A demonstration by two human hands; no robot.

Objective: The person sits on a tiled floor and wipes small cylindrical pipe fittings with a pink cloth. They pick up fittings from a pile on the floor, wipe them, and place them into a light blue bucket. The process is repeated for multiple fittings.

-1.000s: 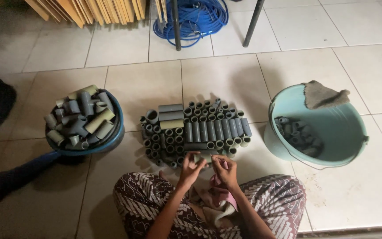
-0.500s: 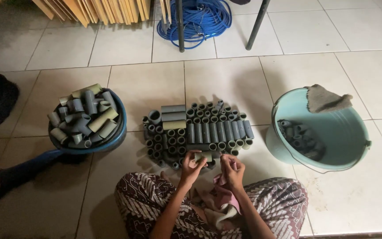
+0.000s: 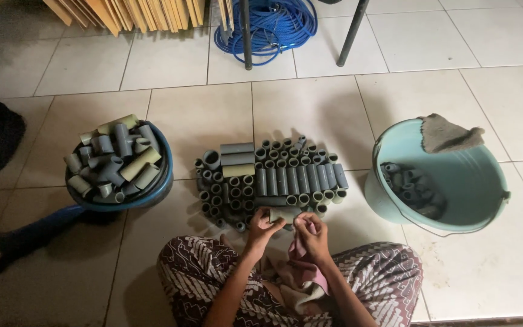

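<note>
Pipe piece [image 3: 284, 214] is sitting at the lower middle of the frame, a short greyish-green plastic tube with a dull, dusty look, lighter than most of the dark grey ones around it. It's lying pretty much sideways, long axis running left to right across the frame, with one end tucked into the left hand [image 3: 261, 229], which is gripping it with its fingers wrapped around. The right hand [image 3: 311, 235] is clutching a pink cloth [image 3: 305, 261] and pressing it up against the tube's other end, so both hands are busy holding something.

Just above the hands, a packed cluster of pipe pieces [image 3: 269, 178] is covering the tiled floor [image 3: 201, 115], some standing on end showing their round openings, others lying flat in a row. At centre left, a blue bucket [image 3: 163, 175] is overflowing with bigger tubes. At the right, a teal bucket [image 3: 455, 181] is holding a few dark pieces in the bottom, with a brownish rag [image 3: 449, 134] draped on its rim. A coil of blue cable [image 3: 273, 24] is lying at the top.
</note>
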